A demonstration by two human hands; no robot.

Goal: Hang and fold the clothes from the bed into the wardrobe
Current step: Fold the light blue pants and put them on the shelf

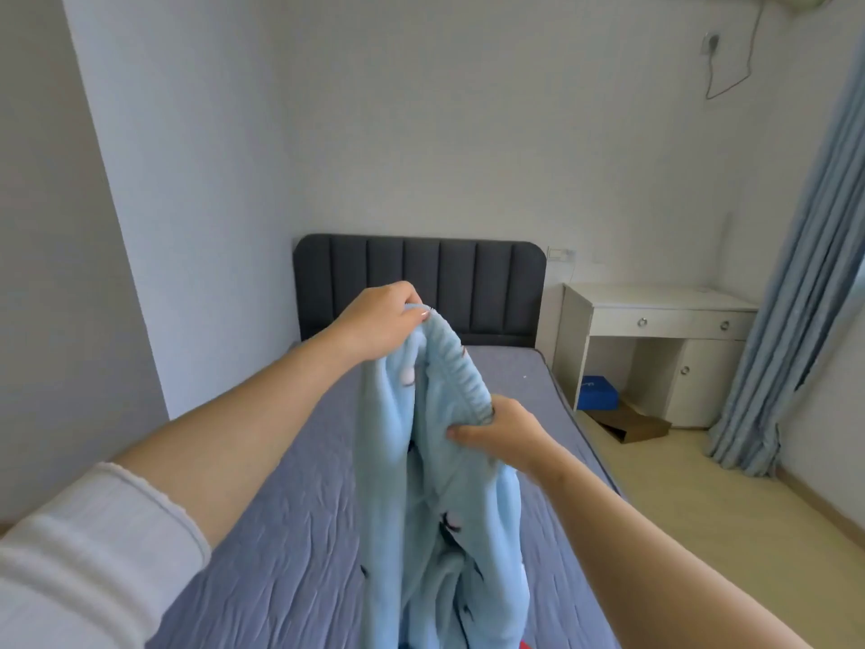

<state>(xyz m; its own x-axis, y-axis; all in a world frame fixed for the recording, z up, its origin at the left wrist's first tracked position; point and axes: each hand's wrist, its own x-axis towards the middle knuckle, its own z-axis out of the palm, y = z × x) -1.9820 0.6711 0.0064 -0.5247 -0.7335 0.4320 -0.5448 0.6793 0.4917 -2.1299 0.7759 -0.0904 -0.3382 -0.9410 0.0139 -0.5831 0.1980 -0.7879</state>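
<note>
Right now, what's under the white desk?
Under the white desk, a blue box sits in the open space, brown cardboard on the floor before it. The cabinet door hides whatever is inside.

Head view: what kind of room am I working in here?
Most likely a home bedroom: a bed with a dark padded headboard, a white desk with drawers beside it, and long blue curtains on the right.
</note>
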